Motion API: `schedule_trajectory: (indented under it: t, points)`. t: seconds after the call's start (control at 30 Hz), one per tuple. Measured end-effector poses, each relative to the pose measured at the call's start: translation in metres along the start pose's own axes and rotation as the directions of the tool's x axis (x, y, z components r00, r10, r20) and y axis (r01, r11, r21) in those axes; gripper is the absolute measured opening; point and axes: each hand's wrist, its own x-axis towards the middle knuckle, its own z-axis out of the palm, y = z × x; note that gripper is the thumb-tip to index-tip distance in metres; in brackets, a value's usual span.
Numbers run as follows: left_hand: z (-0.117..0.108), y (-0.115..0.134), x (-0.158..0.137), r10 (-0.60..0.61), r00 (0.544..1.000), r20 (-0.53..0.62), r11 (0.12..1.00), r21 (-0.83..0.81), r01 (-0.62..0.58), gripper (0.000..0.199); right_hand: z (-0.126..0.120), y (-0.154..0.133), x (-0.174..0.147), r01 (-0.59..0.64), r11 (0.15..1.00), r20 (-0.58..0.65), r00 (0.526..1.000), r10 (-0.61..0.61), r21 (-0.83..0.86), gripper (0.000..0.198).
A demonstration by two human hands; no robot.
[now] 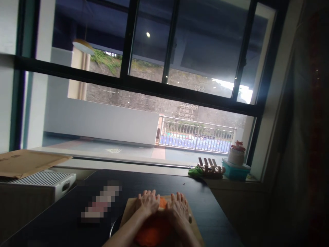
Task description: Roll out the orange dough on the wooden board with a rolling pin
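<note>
My left hand and my right hand lie side by side, palms down and fingers stretched forward. Under them is what looks like a rolling pin; one rounded end shows beside my right wrist, and the rest is mostly covered. Flat orange dough spreads beneath, visible between my hands and again nearer to me. It rests on a light wooden board. How firmly the palms press cannot be made out.
A dark table carries the board. A round metal rim peeks out at its left, near a pixelated item. On the windowsill are a teal box, a jar and a brown rack. Cardboard lies far left.
</note>
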Motion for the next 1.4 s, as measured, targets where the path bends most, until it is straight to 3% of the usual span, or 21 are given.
schedule_trajectory:
  t: [0.17,0.37,0.57,0.7,0.9,1.17,1.4]
  points:
    - [-0.002,-0.006,-0.019,0.085,0.996,0.001,0.996,0.006,-0.085,0.055,-0.012,-0.002,-0.016,-0.005,1.0,-0.005,1.0,0.005,0.005,0.051]
    - [-0.005,-0.007,-0.016,0.13,0.99,0.053,0.991,0.019,-0.131,0.058,-0.015,0.003,0.011,-0.093,0.995,0.124,0.988,0.087,0.04,0.052]
    - [-0.003,-0.007,-0.008,0.163,0.984,0.076,0.987,-0.002,-0.163,0.059,-0.013,0.006,0.029,0.114,0.99,0.143,0.982,-0.125,0.082,0.034]
    - [-0.003,-0.006,-0.005,0.16,0.986,0.038,0.987,-0.01,-0.16,0.057,-0.014,0.005,0.028,0.162,0.982,0.103,0.98,-0.171,0.097,0.037]
    - [-0.002,-0.003,0.005,0.156,0.986,-0.06,0.988,-0.003,-0.156,0.046,-0.01,0.0,0.038,0.062,0.998,-0.008,0.998,-0.062,-0.006,0.043]
    - [-0.009,0.003,0.029,0.159,0.987,0.015,0.987,-0.015,-0.159,0.04,-0.014,0.0,0.057,0.091,0.996,-0.058,0.994,-0.091,0.0,0.04]
    - [0.0,0.0,0.036,0.157,0.988,-0.007,0.987,-0.02,-0.157,0.038,-0.011,0.001,0.057,0.103,0.995,-0.071,0.992,-0.102,0.013,0.037]
